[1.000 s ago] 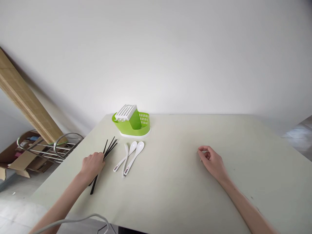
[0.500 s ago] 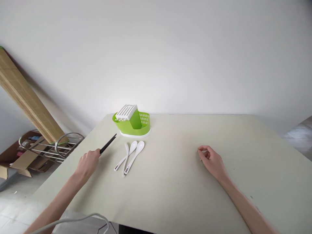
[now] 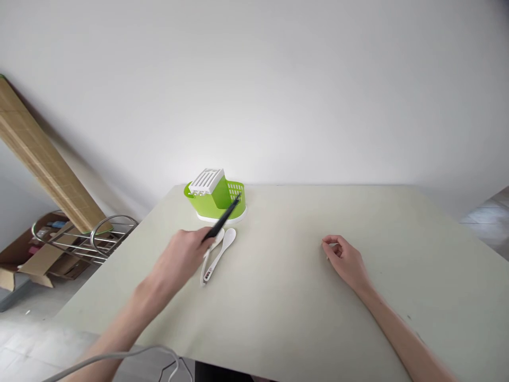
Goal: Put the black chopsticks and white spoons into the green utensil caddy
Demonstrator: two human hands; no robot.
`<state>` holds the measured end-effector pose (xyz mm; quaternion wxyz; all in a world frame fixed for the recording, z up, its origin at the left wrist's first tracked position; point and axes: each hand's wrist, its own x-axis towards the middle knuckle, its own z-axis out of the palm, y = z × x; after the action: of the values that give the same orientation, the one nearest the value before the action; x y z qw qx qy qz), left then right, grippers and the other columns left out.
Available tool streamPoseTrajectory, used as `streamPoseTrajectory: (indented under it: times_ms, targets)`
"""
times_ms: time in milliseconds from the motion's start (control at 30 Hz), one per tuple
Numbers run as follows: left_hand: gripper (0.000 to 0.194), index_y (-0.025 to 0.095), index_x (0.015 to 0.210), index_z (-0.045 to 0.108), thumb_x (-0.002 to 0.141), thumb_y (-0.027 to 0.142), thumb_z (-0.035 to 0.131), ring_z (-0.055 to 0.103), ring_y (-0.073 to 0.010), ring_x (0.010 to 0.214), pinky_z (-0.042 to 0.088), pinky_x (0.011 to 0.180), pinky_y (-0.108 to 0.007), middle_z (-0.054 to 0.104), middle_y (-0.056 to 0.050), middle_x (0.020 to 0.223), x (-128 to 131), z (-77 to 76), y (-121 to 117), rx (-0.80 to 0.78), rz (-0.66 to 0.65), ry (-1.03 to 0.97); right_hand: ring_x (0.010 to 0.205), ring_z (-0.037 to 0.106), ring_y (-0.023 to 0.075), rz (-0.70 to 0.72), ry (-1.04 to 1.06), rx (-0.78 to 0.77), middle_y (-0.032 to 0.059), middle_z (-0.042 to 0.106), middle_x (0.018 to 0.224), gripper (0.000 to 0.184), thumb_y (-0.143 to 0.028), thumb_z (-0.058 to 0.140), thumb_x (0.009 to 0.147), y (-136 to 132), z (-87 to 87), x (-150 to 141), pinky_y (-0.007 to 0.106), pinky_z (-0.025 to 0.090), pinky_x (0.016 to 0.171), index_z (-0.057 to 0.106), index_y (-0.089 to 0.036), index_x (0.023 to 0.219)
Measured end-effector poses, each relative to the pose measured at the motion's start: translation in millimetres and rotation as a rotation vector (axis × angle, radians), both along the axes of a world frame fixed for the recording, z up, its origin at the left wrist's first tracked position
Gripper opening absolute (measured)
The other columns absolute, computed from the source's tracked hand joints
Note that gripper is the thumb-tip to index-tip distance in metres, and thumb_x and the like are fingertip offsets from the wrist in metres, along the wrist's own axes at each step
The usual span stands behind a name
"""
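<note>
Black chopsticks (image 3: pixel 223 218) are gripped in my left hand (image 3: pixel 183 257), raised over the table with their tips pointing up and right, in front of the green cutlery holder (image 3: pixel 209 206). Its slotted white top (image 3: pixel 207 181) is on the left part, and an open basket with a perforated wall is on the right. Beneath and beside my left hand lie white spoons (image 3: pixel 227 240), partly covered by it. My right hand (image 3: pixel 345 261) rests on the table at the right, its fingers curled toward the thumb and nothing visible in them.
The pale table (image 3: pixel 286 297) meets a white wall at its back edge. A grey cable (image 3: pixel 147 350) crosses the front left. On the floor at left are a metal rack (image 3: pixel 99 241), an opened cardboard box (image 3: pixel 42 262) and a long leaning board (image 3: pixel 47 159).
My left hand has carried the chopsticks right and upward, from left of the spoons to above them, with the tips now before the holder's basket. My right hand stays in place.
</note>
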<state>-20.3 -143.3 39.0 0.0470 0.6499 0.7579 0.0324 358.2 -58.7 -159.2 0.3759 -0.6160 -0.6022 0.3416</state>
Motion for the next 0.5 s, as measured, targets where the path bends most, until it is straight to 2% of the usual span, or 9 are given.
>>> streamPoseTrajectory:
  times_ms: [100, 167, 233, 300, 400, 500]
  targets:
    - [0.027, 0.024, 0.083, 0.071, 0.097, 0.038, 0.052, 0.063, -0.0219, 0.067, 0.041, 0.06, -0.032, 0.069, -0.006, 0.075, 42.5, -22.0, 14.1, -0.041, -0.256, -0.121, 0.061, 0.061, 0.0199, 0.008, 0.003, 0.015, 0.0011, 0.069, 0.071, 0.033, -0.054, 0.058, 0.093, 0.9, -1.2, 0.6, 0.032, 0.047, 0.06, 0.068, -0.026, 0.105]
    - [0.027, 0.023, 0.07, 0.065, 0.094, 0.033, 0.056, 0.059, -0.0191, 0.063, 0.037, 0.053, -0.031, 0.063, -0.004, 0.068, 64.2, -42.2, 25.5, -0.099, -0.319, -0.135, 0.061, 0.061, 0.0201, 0.003, 0.002, 0.015, 0.001, 0.069, 0.071, 0.033, -0.054, 0.057, 0.093, 1.5, -1.4, 0.7, 0.032, 0.046, 0.059, 0.069, -0.026, 0.105]
    - [0.024, 0.022, 0.067, 0.062, 0.09, 0.027, 0.059, 0.054, -0.0156, 0.054, 0.034, 0.049, -0.03, 0.06, -0.002, 0.064, 82.0, -59.3, 34.1, -0.202, -0.343, -0.176, 0.062, 0.062, 0.0201, -0.001, 0.005, 0.01, 0.0009, 0.069, 0.071, 0.032, -0.054, 0.057, 0.093, 1.9, -0.8, 0.7, 0.032, 0.046, 0.06, 0.069, -0.026, 0.104]
    - [0.021, 0.02, 0.069, 0.062, 0.09, 0.02, 0.06, 0.058, -0.0162, 0.056, 0.037, 0.049, -0.03, 0.063, -0.004, 0.067, 98.2, -70.0, 37.5, -0.268, -0.358, -0.145, 0.064, 0.063, 0.0203, 0.003, 0.01, 0.002, 0.0013, 0.07, 0.074, 0.032, -0.054, 0.057, 0.093, 2.2, 0.5, 0.5, 0.032, 0.046, 0.06, 0.069, -0.026, 0.105]
    - [0.016, 0.017, 0.081, 0.069, 0.089, 0.007, 0.058, 0.071, -0.0226, 0.074, 0.047, 0.059, -0.031, 0.069, -0.012, 0.08, 121.2, -78.4, 34.7, -0.247, -0.405, 0.045, 0.066, 0.064, 0.0204, 0.007, 0.015, -0.004, 0.0028, 0.072, 0.079, 0.033, -0.054, 0.057, 0.093, 2.6, 2.7, 0.0, 0.032, 0.046, 0.061, 0.068, -0.025, 0.105]
    - [0.024, 0.015, 0.093, 0.071, 0.079, -0.003, 0.064, 0.074, -0.0298, 0.09, 0.054, 0.072, -0.036, 0.071, -0.018, 0.089, 140.4, -87.9, 30.3, -0.264, -0.447, 0.139, 0.066, 0.063, 0.0199, 0.0, 0.012, 0.0, 0.0029, 0.073, 0.08, 0.032, -0.053, 0.056, 0.092, 3.1, 3.9, -0.4, 0.032, 0.046, 0.061, 0.068, -0.025, 0.104]
